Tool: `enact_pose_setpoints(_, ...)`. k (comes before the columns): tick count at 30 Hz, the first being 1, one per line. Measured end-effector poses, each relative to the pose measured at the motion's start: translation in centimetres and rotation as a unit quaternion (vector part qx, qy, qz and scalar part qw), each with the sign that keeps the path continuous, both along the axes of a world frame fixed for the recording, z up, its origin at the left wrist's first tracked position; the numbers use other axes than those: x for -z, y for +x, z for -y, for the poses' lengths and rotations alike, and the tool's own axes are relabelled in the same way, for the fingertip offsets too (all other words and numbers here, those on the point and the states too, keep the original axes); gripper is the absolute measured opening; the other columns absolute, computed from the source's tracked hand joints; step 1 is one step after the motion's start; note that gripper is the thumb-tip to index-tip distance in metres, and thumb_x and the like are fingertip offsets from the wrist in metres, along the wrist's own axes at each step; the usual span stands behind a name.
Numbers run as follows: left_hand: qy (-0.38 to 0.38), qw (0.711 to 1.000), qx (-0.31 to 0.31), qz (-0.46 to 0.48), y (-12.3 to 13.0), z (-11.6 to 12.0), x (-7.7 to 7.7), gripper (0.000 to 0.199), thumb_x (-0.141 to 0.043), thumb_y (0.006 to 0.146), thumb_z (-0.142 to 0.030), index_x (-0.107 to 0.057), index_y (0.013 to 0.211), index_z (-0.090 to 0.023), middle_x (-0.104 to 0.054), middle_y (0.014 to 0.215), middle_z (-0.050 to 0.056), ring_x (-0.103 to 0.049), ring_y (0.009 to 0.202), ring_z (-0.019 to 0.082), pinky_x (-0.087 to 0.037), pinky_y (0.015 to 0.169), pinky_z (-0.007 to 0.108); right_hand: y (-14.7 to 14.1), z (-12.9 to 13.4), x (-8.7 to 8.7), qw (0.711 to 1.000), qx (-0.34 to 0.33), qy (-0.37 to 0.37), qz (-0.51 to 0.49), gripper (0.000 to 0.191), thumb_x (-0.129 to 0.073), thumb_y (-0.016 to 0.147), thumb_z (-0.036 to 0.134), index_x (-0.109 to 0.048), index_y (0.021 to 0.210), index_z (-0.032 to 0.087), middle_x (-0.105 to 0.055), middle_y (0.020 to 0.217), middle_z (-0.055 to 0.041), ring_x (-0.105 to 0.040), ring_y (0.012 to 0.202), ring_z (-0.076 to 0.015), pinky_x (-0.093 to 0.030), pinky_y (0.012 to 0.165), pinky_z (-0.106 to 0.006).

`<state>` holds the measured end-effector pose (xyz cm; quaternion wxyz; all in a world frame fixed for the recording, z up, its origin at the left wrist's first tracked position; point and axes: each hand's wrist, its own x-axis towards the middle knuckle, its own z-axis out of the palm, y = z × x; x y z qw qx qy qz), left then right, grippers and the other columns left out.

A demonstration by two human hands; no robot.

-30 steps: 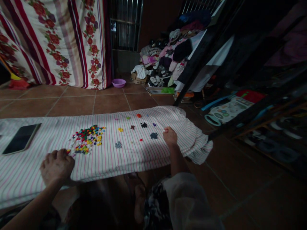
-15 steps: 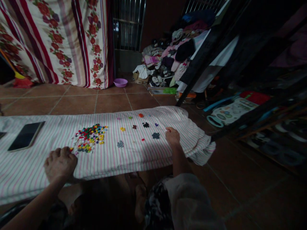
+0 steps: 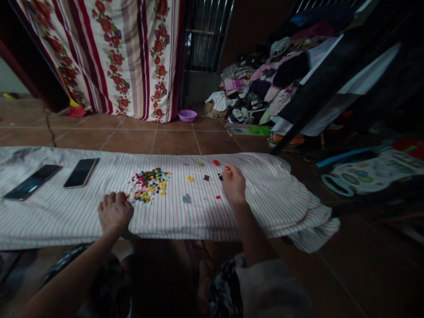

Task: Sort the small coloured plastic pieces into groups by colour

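Observation:
A mixed pile of small coloured pieces [image 3: 150,183] lies on the striped cloth [image 3: 79,212]. My left hand [image 3: 115,213] rests at the pile's lower left edge, fingers bent; what is under its fingertips is hidden. My right hand [image 3: 234,183] is at the right, fingers pinched beside the black pieces [image 3: 220,176] and partly over them; what it pinches cannot be made out. Small groups lie between the hands: yellow [image 3: 190,179], brown [image 3: 206,178], grey [image 3: 186,198], orange [image 3: 216,163], green [image 3: 200,164] and red [image 3: 217,197].
Two phones, one dark [image 3: 33,182] and one with a light edge [image 3: 81,172], lie at the cloth's left. Beyond it stand a purple basin [image 3: 187,115] on the tiled floor, a floral curtain [image 3: 132,57] and a heap of clothes [image 3: 261,84].
The view has swung left, bringing the second phone fully into sight. My right hand has moved left and away from me, now covering part of the black pieces. My left hand stays by the pile.

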<state>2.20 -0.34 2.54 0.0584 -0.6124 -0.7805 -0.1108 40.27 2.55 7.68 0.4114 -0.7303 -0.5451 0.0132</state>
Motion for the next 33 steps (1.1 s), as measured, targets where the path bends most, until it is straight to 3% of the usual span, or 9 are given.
enact_pose_setpoints(3,0.01,1.0,0.0,-0.001,-0.1,-0.1,0.3,0.037,-0.037,0.089,-0.027,-0.061,0.114,-0.017,-0.06,0.119,0.015,-0.049,0.119,0.031,-0.037,0.099,0.045,-5.3,-0.8,-0.1,0.991,-0.13,-0.005,0.014,0.028,-0.047,0.092,0.021,-0.07,0.107,0.019,-0.069,0.103,-0.0089,-0.063,0.091,-0.0193,-0.047,0.085,-0.03)
enact_pose_setpoints(7,0.027,1.0,-0.004,-0.001,-0.1,-0.1,0.7,0.037,-0.038,0.088,-0.026,-0.061,0.116,-0.016,-0.059,0.123,0.015,-0.047,0.123,0.03,-0.035,0.103,0.044,-11.8,-1.1,-0.3,0.951,-0.286,-0.089,0.072,0.025,-0.05,0.094,0.02,-0.072,0.106,0.02,-0.069,0.102,-0.0072,-0.064,0.093,-0.0176,-0.046,0.085,-0.027)
enact_pose_setpoints(11,0.034,0.999,-0.008,0.001,0.0,-0.1,0.9,0.036,-0.039,0.089,-0.024,-0.061,0.116,-0.016,-0.059,0.125,0.014,-0.047,0.126,0.03,-0.035,0.106,0.044,-16.0,-1.0,-0.9,0.902,-0.37,-0.177,0.133,0.028,-0.049,0.095,0.016,-0.072,0.109,0.022,-0.068,0.107,-0.0068,-0.063,0.097,-0.0164,-0.044,0.086,-0.025)
enact_pose_setpoints(16,0.034,0.999,-0.014,0.008,0.0,-0.2,0.9,0.038,-0.039,0.09,-0.025,-0.061,0.12,-0.015,-0.059,0.13,0.016,-0.046,0.13,0.032,-0.034,0.108,0.046,-18.3,-2.1,-0.1,0.885,-0.365,-0.231,0.175,0.032,-0.047,0.095,0.013,-0.071,0.114,0.023,-0.066,0.11,-0.0081,-0.061,0.1,-0.0175,-0.043,0.084,-0.025)
enact_pose_setpoints(25,0.049,0.999,-0.013,0.02,-0.1,-0.3,1.5,0.039,-0.041,0.089,-0.022,-0.062,0.121,-0.014,-0.057,0.134,0.017,-0.045,0.134,0.032,-0.033,0.112,0.049,-20.3,-5.7,2.6,0.903,-0.323,-0.218,0.18,0.038,-0.043,0.096,0.013,-0.073,0.116,0.025,-0.069,0.114,-0.0083,-0.056,0.11,-0.0213,-0.04,0.093,-0.029)
enact_pose_setpoints(33,0.039,0.999,-0.009,0.018,-0.1,-0.3,1.4,0.04,-0.041,0.09,-0.022,-0.062,0.122,-0.012,-0.057,0.137,0.018,-0.044,0.136,0.036,-0.034,0.112,0.049,-21.1,-7.0,4.0,0.892,-0.338,-0.223,0.202,0.035,-0.047,0.094,0.012,-0.076,0.11,0.024,-0.071,0.108,-0.0089,-0.058,0.107,-0.0211,-0.038,0.094,-0.03)
